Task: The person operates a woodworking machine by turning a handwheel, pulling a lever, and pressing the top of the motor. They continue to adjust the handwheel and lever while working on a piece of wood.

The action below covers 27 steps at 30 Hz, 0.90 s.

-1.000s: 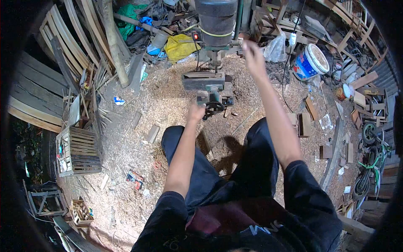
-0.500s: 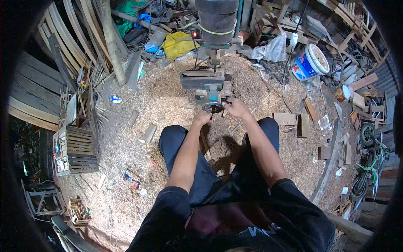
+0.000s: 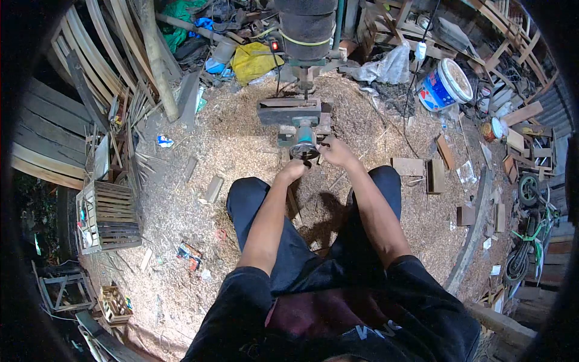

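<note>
Tan sawdust is framing dark machinery and bright scraps.
The floor (image 3: 241,139) is showing pale tan all over, speckled with lighter shavings. The drill press (image 3: 306,24) is standing in dull black with a thin yellow band running round it, and a small lamp (image 3: 274,46) is glowing red beside it. The vise (image 3: 304,130) is showing teal, its handwheel (image 3: 303,151) black with a shiny rim. A bag (image 3: 256,60) is lying in bright yellow, a tarpaulin (image 3: 175,21) in green. The bucket (image 3: 446,84) is showing white with blue and red print. The person is wearing black trousers (image 3: 244,205) and a black shirt (image 3: 434,314) carrying white letters. The crate (image 3: 108,214) is looking weathered grey.
</note>
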### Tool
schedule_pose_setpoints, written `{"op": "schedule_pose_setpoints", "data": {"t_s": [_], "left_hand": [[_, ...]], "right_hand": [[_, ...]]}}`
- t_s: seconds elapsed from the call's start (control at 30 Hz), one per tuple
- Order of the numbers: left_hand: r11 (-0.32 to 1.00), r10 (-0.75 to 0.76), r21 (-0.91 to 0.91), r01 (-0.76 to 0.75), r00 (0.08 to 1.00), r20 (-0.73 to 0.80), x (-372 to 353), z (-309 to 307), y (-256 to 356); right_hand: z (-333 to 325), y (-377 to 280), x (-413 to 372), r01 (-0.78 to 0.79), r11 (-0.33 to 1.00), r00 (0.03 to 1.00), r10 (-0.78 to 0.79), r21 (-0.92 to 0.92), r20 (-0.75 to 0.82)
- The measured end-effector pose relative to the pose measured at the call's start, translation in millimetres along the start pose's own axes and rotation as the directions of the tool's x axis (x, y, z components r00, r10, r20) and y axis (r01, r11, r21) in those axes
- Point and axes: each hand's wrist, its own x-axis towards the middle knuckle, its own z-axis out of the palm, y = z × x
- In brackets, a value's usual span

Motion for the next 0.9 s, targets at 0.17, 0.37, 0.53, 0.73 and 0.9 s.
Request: {"op": "schedule_pose_setpoints", "data": {"t_s": [0.17, 0.37, 0.53, 0.73, 0.9], "left_hand": [[0.976, 0.204, 0.002, -0.217, 0.91, -0.36, -23, -34, 42], [0.841, 0.461, 0.141, -0.522, 0.554, -0.694, -50, -136, 146], [0.46, 0.747, 0.555, -0.693, -0.036, -0.664, -72, -211, 290], [0.243, 0.884, 0.801, -0.548, -0.215, -0.415, -59, -239, 379], [0.304, 0.792, 0.779, -0.549, -0.308, -0.527, -37, -225, 385]], "right_hand": [[-5, 6, 12, -0.122, 0.99, 0.992, 0.119, 0.073, 0.042], [-56, 6, 65, -0.076, 0.976, 0.986, 0.104, 0.204, -0.131], [-122, -34, 137, 0.086, 0.948, 0.866, 0.081, 0.306, -0.494], [-172, -74, 219, 0.174, 0.884, 0.755, 0.163, 0.434, -0.635], [-197, -45, 302, 0.297, 0.76, 0.892, -0.004, 0.578, -0.453]]}}
